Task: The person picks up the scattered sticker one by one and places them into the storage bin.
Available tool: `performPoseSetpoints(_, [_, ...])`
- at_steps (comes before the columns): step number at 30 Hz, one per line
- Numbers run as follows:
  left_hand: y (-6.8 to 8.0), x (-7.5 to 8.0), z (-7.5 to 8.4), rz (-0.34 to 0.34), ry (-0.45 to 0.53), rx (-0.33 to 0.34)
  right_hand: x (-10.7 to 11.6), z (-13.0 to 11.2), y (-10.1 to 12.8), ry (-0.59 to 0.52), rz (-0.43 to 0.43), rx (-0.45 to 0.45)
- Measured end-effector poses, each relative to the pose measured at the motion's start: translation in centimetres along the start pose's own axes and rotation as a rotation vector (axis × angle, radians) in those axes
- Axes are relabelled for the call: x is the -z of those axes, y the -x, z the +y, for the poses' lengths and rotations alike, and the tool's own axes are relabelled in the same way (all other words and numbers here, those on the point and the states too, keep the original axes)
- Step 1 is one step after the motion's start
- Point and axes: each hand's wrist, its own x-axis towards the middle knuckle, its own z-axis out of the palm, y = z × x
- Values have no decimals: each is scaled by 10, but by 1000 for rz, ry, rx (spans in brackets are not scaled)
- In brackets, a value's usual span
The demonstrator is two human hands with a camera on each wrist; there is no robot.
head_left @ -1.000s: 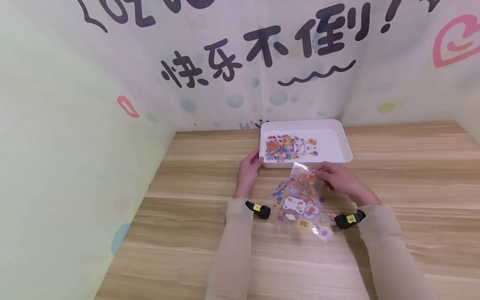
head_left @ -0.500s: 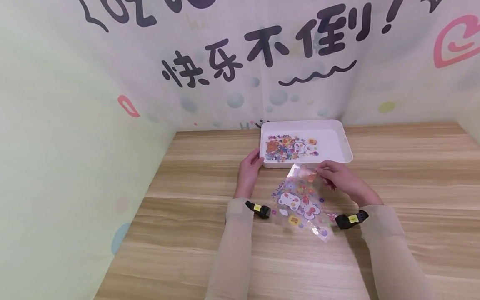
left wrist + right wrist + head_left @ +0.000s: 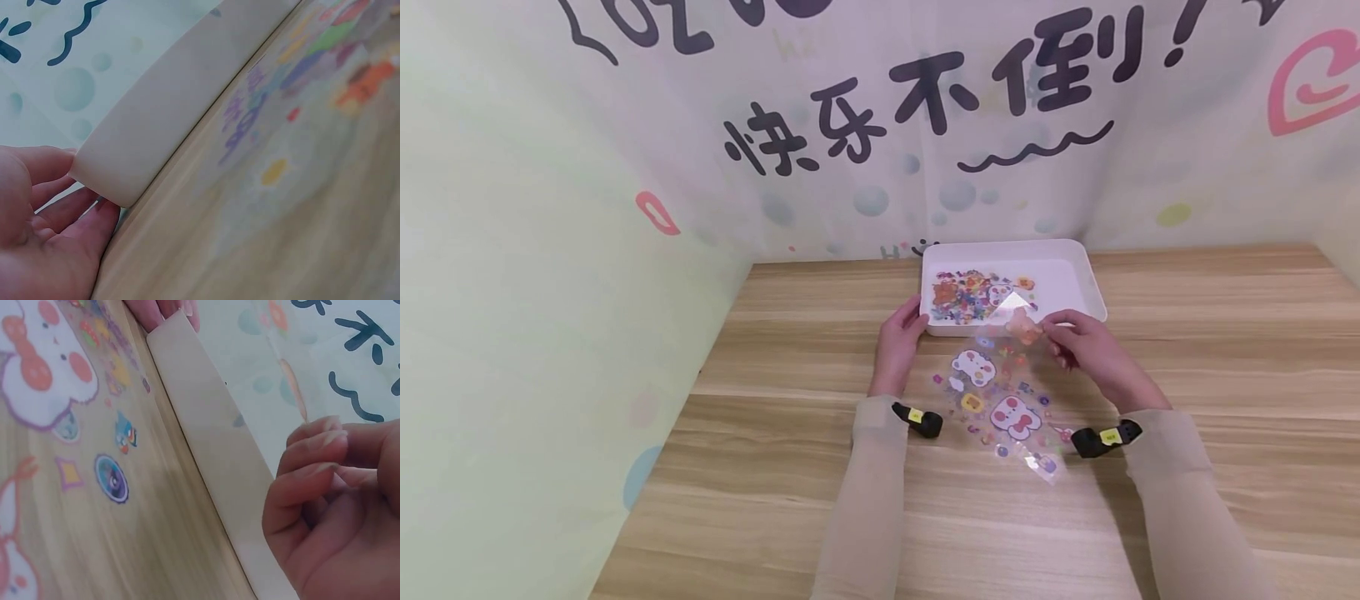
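My left hand [image 3: 897, 350] grips the front left corner of a white plastic tray [image 3: 1071, 283]; in the left wrist view its thumb and fingers [image 3: 81, 215] lie about that corner. With thumb and fingertips, my right hand [image 3: 1093, 354] pinches the edge of a clear sticker sheet [image 3: 1024, 327] by the tray's front rim. The sheet's far corner overlaps the tray in the head view, and the rest slopes back toward me. Beneath it on the table shows another clear sheet with a white rabbit sticker [image 3: 1015, 417]. Colourful stickers [image 3: 966, 292] fill the tray's left half.
The tray stands at the back of a wood-grain table [image 3: 760, 483], close to a cloth backdrop [image 3: 850, 217] with large dark writing. A pale wall [image 3: 535, 333] borders the table on the left. Black wrist cameras [image 3: 925, 421] sit on both sleeves.
My right hand has moved slightly up and right, lifting the pinched sheet so its far corner now overlaps the tray. The printed figures have drawn apart. My left hand keeps its place.
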Motion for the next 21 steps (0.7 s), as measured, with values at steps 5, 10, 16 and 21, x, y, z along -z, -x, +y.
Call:
performPoseSetpoints(5, [-1,0,-1,-8,27,-16,0,-2,1,-32,64,-19])
performPoseSetpoints(10, [-1,2,-2,-8,26,-26,-3,-6,0,-73,109,-41])
performPoseSetpoints(16, [0,3,-2,-11,12,-15,-9,-8,0,-96,157,-55])
performPoseSetpoints(21, [2,3,-2,-8,13,-32,-11,-8,-1,-95,188,-17])
